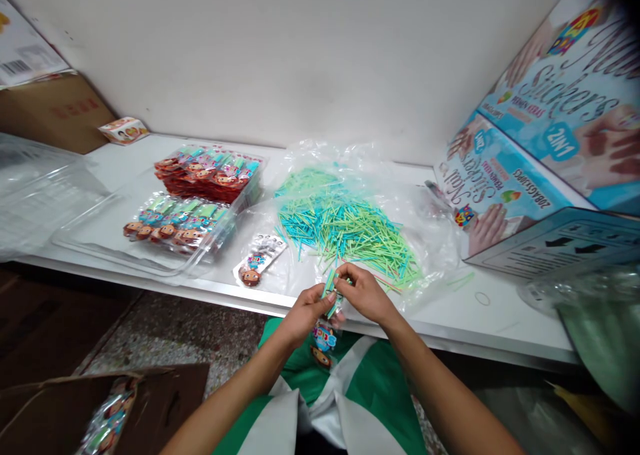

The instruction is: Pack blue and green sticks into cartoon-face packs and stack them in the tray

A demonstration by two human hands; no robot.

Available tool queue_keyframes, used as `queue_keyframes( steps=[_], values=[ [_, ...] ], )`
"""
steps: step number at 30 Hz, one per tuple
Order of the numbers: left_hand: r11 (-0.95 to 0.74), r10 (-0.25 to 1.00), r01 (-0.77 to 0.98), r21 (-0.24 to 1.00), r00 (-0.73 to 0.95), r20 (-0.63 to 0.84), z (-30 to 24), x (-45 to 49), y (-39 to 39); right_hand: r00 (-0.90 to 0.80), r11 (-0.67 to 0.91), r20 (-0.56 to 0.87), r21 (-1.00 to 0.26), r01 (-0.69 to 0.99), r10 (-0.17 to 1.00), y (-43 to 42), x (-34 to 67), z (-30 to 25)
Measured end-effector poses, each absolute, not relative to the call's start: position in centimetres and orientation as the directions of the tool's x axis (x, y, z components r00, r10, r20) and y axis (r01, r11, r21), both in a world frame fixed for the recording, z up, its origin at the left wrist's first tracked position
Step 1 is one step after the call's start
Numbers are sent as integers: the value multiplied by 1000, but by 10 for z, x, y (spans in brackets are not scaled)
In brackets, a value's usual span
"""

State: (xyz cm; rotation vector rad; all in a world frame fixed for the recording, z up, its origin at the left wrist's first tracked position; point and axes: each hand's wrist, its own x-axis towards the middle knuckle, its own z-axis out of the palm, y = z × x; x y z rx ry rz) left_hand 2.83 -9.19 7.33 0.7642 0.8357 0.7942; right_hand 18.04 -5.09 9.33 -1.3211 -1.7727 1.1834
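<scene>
My left hand (306,313) is closed at the table's front edge, with a small clear printed packet (324,340) in its grip. The packet hangs below the fingers over my lap, its brown cartoon head at the bottom. A few thin green sticks (330,285) stand between my two hands at the packet's upper end. There my right hand (364,293) pinches, fingertips on the sticks; the exact hold is partly hidden. Just beyond lies a loose pile of thin green and blue sticks (345,225) on clear plastic sheeting (435,241). One flat packet (257,260) lies left of it.
At left, a clear plastic tray (200,258) holds several filled packets (175,221) and a red-edged stack (205,171). Large blue "Nail Stickers" boxes (505,188) stand at right. Cartons (55,111) stand far left; an open carton (170,401) with packets is below the table.
</scene>
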Motion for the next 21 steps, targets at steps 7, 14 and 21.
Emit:
queue_keyframes(
  steps=[7, 14, 21],
  values=[
    [491, 838, -325, 808, 431, -336, 75, 32, -91, -284, 103, 11, -946, 308, 959, -53, 180, 92],
    [444, 855, -310, 841, 427, -295, 77, 32, -93, -281, 129, 24, -923, 363, 959, -55, 180, 98],
    [452, 848, -307, 837, 440, -296, 76, 32, -93, -274, 148, 43, -915, 376, 961, -55, 181, 96]
  ],
)
